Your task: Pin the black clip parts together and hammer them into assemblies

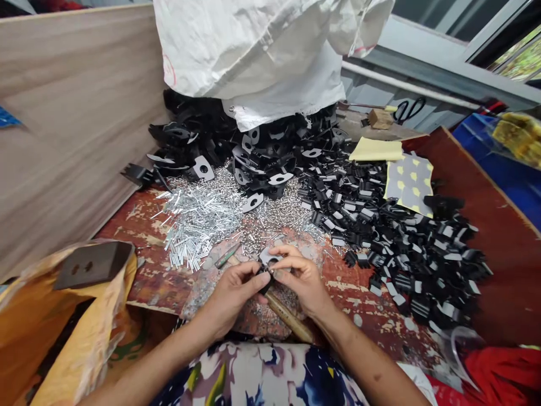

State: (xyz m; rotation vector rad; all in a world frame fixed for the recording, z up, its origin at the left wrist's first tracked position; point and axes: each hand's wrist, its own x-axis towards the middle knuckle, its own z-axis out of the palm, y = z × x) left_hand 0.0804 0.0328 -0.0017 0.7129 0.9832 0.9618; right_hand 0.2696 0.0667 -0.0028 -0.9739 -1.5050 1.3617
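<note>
My left hand (231, 293) and my right hand (298, 277) meet over the worn red table (147, 270), fingers pinched together on one small black metal clip (267, 260) with a pale face. A wooden-handled tool (287, 318) lies under my right hand. Just beyond my fingers spreads a heap of small silver pins (198, 217). To the right lies a big pile of small black finned parts (401, 237), and further back a pile of larger black plates with holes (236, 152).
A white woven sack (262, 51) hangs over the back of the piles. A wooden board (71, 113) walls the left side. Yellow paper sheets (393, 163), scissors (409, 108) and a wood block lie at back right. A yellow bag (63, 316) sits at left.
</note>
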